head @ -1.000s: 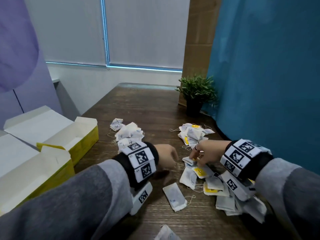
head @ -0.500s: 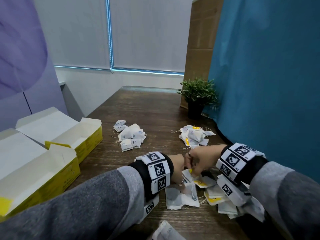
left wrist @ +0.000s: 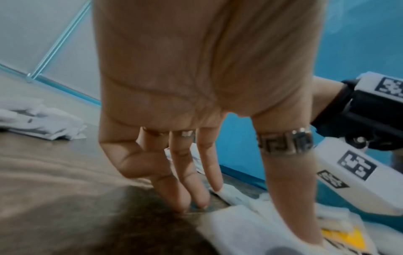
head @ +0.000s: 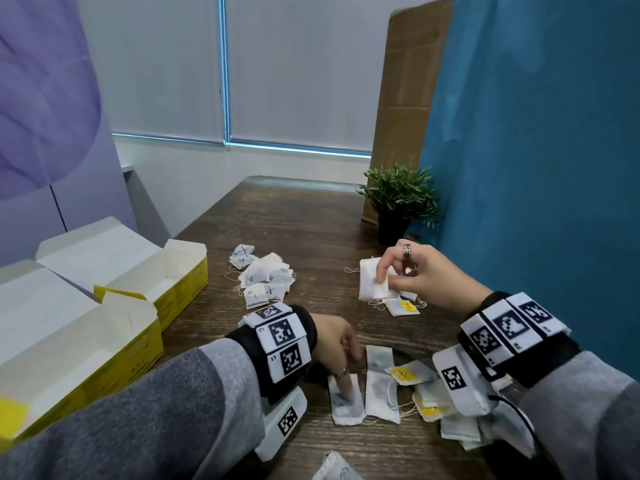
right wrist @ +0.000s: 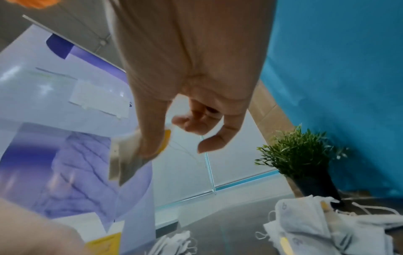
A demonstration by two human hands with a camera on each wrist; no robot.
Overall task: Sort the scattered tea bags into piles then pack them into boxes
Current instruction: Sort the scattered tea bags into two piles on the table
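White tea bag (head: 372,284) pinched by right hand (head: 424,273) fingers (head: 382,268).

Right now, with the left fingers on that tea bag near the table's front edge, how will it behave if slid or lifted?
The tea bag lies flat under the left hand, so it probably slides easily on the table. It looks thin and soft, likely floppy when lifted. Strings trail nearby and may snag neighbouring bags.

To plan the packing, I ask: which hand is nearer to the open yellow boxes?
Left. The left hand presses a tea bag toward the boxes' side; the right hand holds a bag over the far-right pile.
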